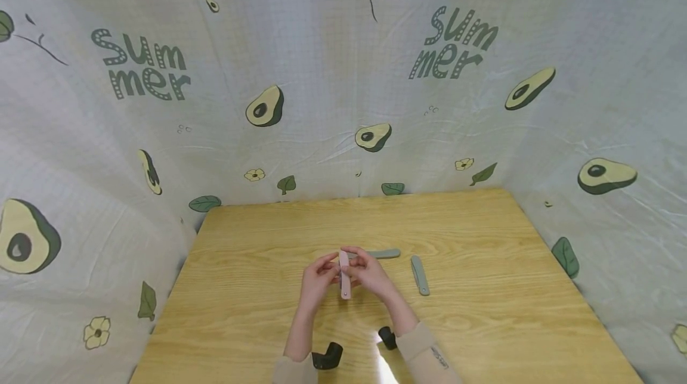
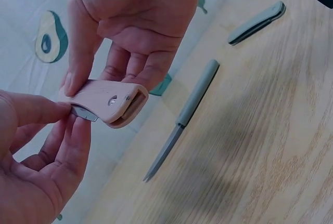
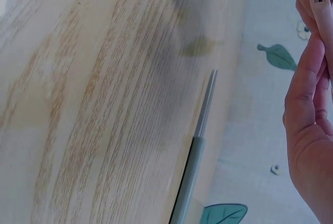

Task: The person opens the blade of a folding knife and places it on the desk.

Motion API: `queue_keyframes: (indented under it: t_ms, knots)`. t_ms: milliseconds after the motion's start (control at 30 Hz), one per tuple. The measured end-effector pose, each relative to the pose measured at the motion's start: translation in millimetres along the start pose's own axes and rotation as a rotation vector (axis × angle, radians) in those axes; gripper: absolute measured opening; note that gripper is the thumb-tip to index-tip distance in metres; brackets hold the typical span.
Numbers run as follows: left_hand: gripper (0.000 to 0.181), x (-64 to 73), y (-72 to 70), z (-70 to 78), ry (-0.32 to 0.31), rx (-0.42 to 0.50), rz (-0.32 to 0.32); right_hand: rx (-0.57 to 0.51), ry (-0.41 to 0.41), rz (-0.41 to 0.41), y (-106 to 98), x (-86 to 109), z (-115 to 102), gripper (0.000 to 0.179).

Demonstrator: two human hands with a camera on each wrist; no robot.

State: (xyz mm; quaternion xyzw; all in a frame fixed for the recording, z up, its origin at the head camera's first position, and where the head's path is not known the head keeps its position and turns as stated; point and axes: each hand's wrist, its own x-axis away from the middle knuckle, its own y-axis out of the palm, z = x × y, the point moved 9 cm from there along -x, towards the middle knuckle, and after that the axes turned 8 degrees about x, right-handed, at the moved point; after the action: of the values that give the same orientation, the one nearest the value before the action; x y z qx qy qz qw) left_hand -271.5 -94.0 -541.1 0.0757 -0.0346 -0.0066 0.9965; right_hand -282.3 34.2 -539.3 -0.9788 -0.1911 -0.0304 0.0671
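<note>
A pink folding knife (image 1: 345, 286) is held upright between both hands over the table. My left hand (image 1: 314, 286) pinches the edge of its metal blade (image 2: 85, 113), which shows partly out of the handle in the left wrist view. My right hand (image 1: 373, 278) grips the pink handle (image 2: 104, 97), its thumb along the upper end. Behind the hands lies an opened grey-green folding knife (image 1: 385, 253), its blade (image 2: 165, 153) pointing left. To the right is a second grey-green folding knife (image 1: 420, 276), folded.
The wooden table (image 1: 483, 312) carries these knives. A white cloth with avocado prints (image 1: 322, 44) hangs round its back and sides. Black pieces, one by the left wrist (image 1: 328, 356) and another by the right wrist (image 1: 386, 337), show near the sleeves.
</note>
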Motion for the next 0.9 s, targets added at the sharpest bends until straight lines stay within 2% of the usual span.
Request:
queue_keyframes:
  t_ms: [167, 367, 533, 900]
  knots:
    - [0.036, -1.3, 1.5, -1.8, -0.009, 0.011, -0.029, 0.017, -0.014, 0.007, -0.8, 1.0, 1.2, 0.046]
    - [0.036, 0.6, 1.1, -1.8, -0.020, 0.034, 0.000, 0.015, -0.007, 0.018, -2.5, 0.7, 1.5, 0.048]
    - [0.035, 2.7, 0.9, -0.9, -0.002, 0.038, 0.007, 0.004, 0.012, 0.038, -4.2, 1.0, 0.8, 0.048]
    - [0.036, 1.2, 1.0, -7.8, -0.002, 0.071, 0.022, -0.004, 0.031, 0.039, -5.8, 2.1, -1.6, 0.047]
